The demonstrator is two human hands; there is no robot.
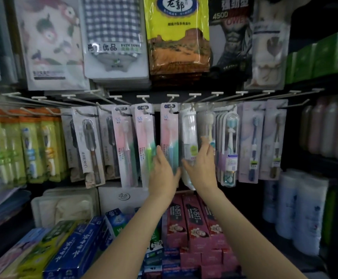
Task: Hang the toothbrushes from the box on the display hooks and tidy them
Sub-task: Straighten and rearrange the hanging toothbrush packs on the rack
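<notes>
A tall shop rack fills the view, with big cloth packs hanging at the top. Below them a row of white hooks holds many toothbrush packs. Boxes of toothpaste lie on the shelf at the bottom.

In the middle hangs a pink and blue toothbrush pack. Just to its right hangs a clear toothbrush pack. More packs hang on both sides, green and yellow ones far to the left.

Two bare arms reach up to the middle packs. The left hand has straight fingers and lies flat against the pink and blue pack. The right hand has loose, straight fingers too and touches the clear pack from the side. Neither hand grasps a pack.
</notes>
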